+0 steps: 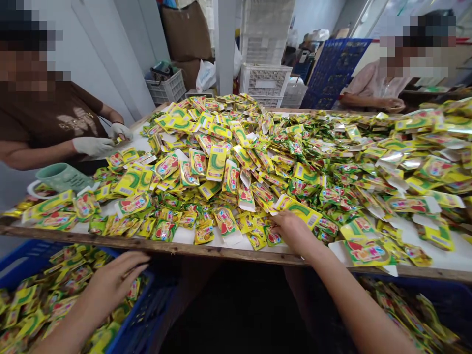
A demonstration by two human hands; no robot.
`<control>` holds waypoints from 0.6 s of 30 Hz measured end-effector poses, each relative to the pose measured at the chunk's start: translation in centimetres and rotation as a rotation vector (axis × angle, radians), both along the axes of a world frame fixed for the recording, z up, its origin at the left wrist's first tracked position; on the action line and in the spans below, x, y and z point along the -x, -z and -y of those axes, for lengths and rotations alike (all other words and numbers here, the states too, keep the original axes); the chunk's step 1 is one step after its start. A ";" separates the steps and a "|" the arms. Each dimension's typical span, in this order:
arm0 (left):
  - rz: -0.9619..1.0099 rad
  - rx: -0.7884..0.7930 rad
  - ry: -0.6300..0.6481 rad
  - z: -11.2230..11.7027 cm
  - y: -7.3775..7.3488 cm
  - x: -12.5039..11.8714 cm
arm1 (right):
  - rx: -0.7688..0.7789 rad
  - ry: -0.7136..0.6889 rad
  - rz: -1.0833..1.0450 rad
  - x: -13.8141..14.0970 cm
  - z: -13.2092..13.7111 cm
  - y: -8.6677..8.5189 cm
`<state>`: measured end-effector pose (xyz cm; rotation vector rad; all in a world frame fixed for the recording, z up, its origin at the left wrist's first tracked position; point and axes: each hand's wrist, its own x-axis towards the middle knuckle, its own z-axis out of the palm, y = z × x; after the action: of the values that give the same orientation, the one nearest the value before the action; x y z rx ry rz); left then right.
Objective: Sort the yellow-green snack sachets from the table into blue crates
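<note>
My left hand (110, 280) hovers over the blue crate of small packets at the lower left. Its fingers are loosely bent, with a gap between thumb and fingers, and no item shows in them. At the table's front edge, my right hand (293, 231) has its fingers closed at a small green packet (272, 237) with a red fruit picture; the fingertips are partly hidden. Just beyond that hand lies a yellow and green carton (300, 210). Similar cartons and shiny packets form a large heap (221, 164) across the table.
Below the table stand a blue crate (138, 314) on the left and more packets (413, 314) on the right. A green mug (64, 177) sits at the left. A gloved co-worker (94, 146) handles something there; another person (372, 91) sits far right. White crates (263, 81) stand behind.
</note>
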<state>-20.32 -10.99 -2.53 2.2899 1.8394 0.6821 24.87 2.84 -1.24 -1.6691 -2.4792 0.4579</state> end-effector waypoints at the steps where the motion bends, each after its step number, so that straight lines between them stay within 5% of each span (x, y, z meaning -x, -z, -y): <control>1: -0.031 -0.055 0.112 -2.0 -1.0 -3.1 | -0.010 -0.015 0.078 0.2 -0.2 0.3; 6: -0.322 0.022 0.560 -11.7 -4.1 -15.7 | -0.017 -0.045 0.173 0.3 0.4 -0.9; 10: -0.412 0.075 0.667 -14.7 -4.2 -18.3 | -0.115 -0.019 0.194 0.6 1.4 -0.9; 14: -0.094 0.041 0.561 -14.3 -4.2 -18.4 | -0.178 0.027 -0.036 -0.5 2.1 -0.6; 18: 0.268 0.118 0.280 -12.4 -2.6 -20.9 | -0.329 0.375 -0.628 0.5 2.2 -2.3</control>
<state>0.55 1.43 0.05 2.1958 1.3720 0.7678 24.39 0.64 1.03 -1.5069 -1.6521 0.4154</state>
